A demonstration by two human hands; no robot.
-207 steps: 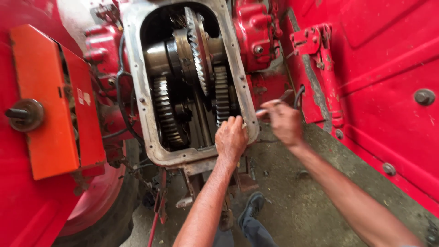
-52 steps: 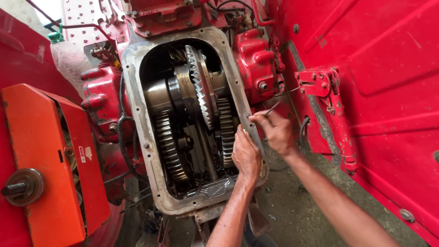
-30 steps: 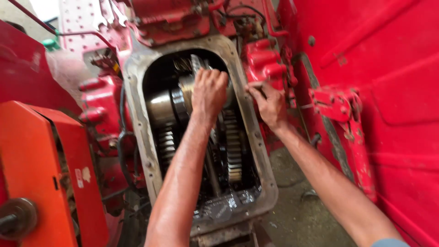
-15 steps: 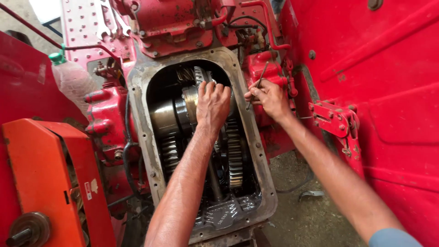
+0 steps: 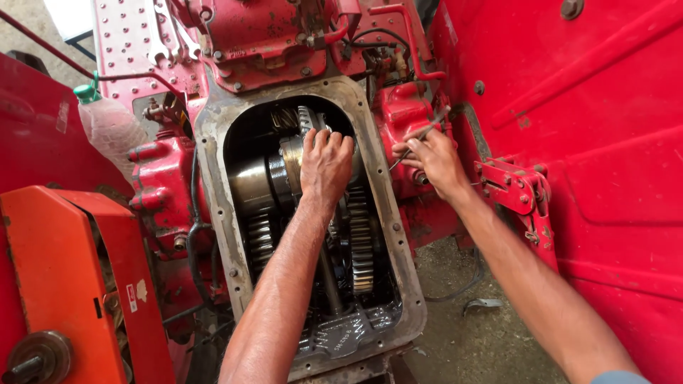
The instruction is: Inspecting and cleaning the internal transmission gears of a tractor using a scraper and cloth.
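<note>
An open gearbox housing (image 5: 213,213) with a grey flange rim sits in a red machine body. Inside are several steel gears (image 5: 359,242) on a shaft. My left hand (image 5: 325,165) reaches into the opening and rests, fingers curled, on the large upper gear (image 5: 307,118). Just outside the housing's right rim, my right hand (image 5: 432,160) is closed on a thin metal tool (image 5: 425,132), its tip against the red casting (image 5: 402,117).
An orange guard panel (image 5: 64,277) stands at the lower left. A clear plastic bottle (image 5: 107,124) with a green cap sits at the upper left. A large red panel (image 5: 583,142) fills the right side. Concrete floor (image 5: 462,334) shows below.
My left hand moved from the housing's lower right rim up into the opening onto the upper gear. My right hand with the tool shifted up along the right rim.
</note>
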